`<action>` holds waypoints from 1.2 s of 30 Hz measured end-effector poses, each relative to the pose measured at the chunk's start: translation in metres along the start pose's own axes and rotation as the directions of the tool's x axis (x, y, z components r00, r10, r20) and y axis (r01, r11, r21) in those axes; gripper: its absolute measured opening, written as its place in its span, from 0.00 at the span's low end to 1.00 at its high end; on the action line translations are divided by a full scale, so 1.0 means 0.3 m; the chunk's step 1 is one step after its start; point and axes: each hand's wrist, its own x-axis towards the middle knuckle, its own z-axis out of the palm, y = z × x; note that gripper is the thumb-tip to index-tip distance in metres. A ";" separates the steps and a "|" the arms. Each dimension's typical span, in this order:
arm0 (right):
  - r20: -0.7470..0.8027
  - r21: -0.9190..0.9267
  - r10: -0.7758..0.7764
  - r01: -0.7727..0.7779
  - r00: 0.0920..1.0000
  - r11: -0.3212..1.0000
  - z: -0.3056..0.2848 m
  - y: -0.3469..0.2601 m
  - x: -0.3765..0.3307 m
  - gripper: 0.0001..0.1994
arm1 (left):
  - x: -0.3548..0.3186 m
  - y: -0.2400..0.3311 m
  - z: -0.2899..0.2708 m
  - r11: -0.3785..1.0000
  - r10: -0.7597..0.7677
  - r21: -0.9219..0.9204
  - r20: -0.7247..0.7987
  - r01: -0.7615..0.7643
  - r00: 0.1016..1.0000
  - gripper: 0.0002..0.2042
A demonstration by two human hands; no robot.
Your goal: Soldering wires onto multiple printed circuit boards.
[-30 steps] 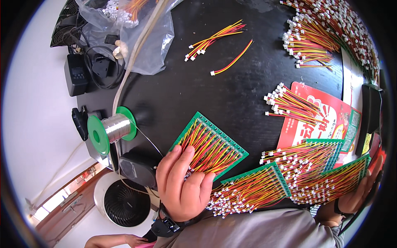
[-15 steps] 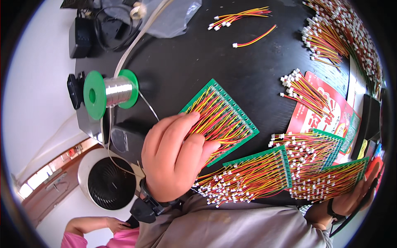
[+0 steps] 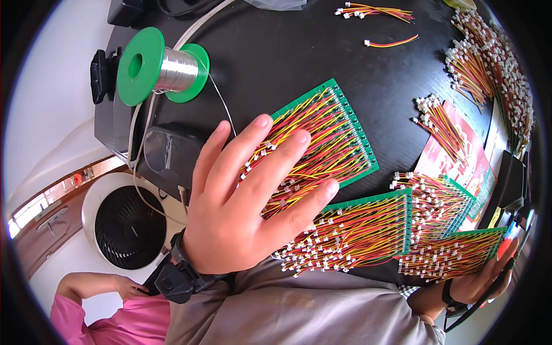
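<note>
Left hand (image 3: 247, 201) flat on wired green board (image 3: 328, 135)

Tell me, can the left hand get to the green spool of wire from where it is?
Probably yes. The left hand lies flat on a green board full of wires, and the spool stands close beyond its fingertips, with only bare black table between.

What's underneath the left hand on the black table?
The left hand lies flat on a green circuit board covered with red and yellow wires. The board's near end is hidden beneath the palm.

Electronics workshop: solder spool (image 3: 167, 68), wired circuit boards (image 3: 368, 230).
</note>
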 end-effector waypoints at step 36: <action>0.024 -0.130 -0.208 0.210 0.978 0.969 -0.006 -0.031 0.055 0.20 | 0.052 0.018 0.042 0.997 -0.019 0.078 -0.095 0.027 0.995 0.35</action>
